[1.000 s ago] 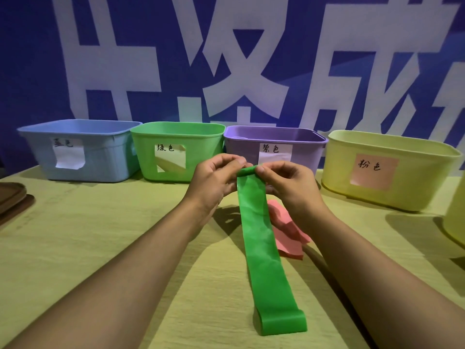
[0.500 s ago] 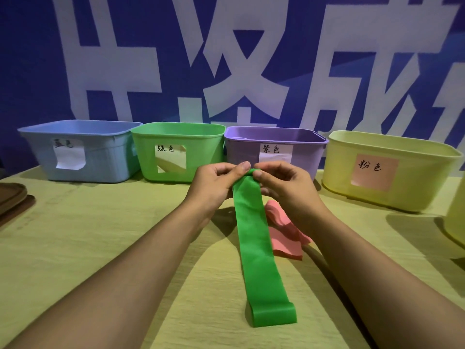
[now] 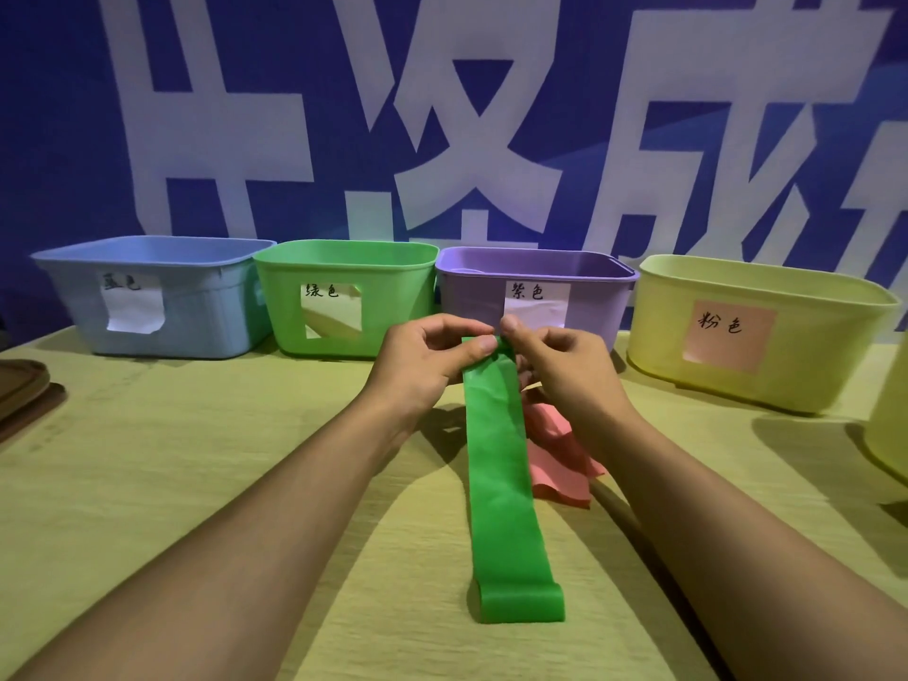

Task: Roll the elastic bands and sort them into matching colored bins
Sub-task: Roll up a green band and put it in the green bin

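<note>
Filling the whole background, a blue banner (image 3: 304,66) with huge white characters is hanging behind a yellow-green table (image 3: 172,484).

Standing in a row along the table's far edge are 4 bins, each wearing a paper label: a blue bin (image 3: 73,307) farthest left, a green bin (image 3: 408,287) touching it, a purple bin (image 3: 471,297) just beside that, and a yellow bin (image 3: 835,356) farther right, carrying a pink label. The edge of another yellow container (image 3: 889,425) is showing at the right border, and something brown (image 3: 19,390) is lying at the left border, too cropped to identify.

A green band (image 3: 496,459) is stretching from the hands down toward the viewer, its near end folding over and resting on the table between the 2 forearms. A pink band (image 3: 560,464) is lying crumpled on the table just right of it, partly under the right wrist.

The left hand (image 3: 422,361) and right hand (image 3: 565,366) are sitting close together in front of the purple bin, raised above the table, both pinching the green band's far end, with the thumbs on top and the fingers curling behind. The fingertips of the 2 hands are almost touching.
</note>
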